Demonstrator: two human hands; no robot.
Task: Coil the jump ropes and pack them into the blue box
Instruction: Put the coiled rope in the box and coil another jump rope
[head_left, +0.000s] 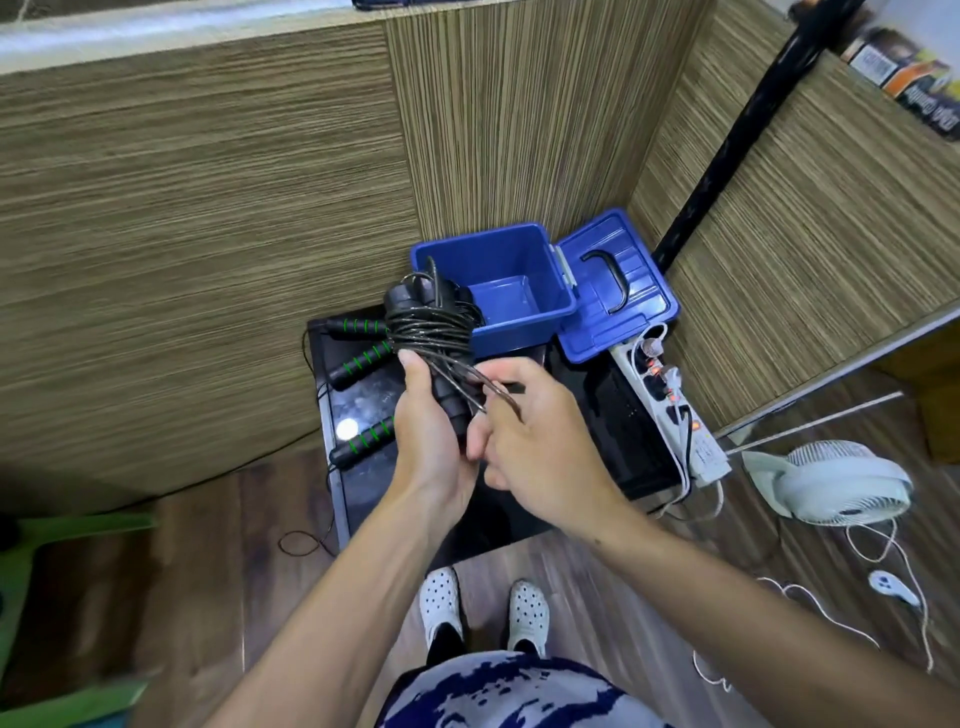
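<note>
My left hand (428, 431) grips a coiled black jump rope (431, 325) by its bundled handles, held upright just left of the blue box (558, 306). My right hand (530, 431) pinches the loose end loop of the rope beside the left hand. The open box looks empty inside; its blue lid (618, 291) with a black handle lies to its right. Three black handles with green stripes (363, 358) lie on the black glossy table (613, 421) left of my hands, their ropes mostly hidden.
A white power strip (670, 400) with plugs lies along the table's right edge. A white fan (836, 483) and loose white cables sit on the wood floor to the right. Wood-panel walls close in behind; a black pole (737, 130) leans at right.
</note>
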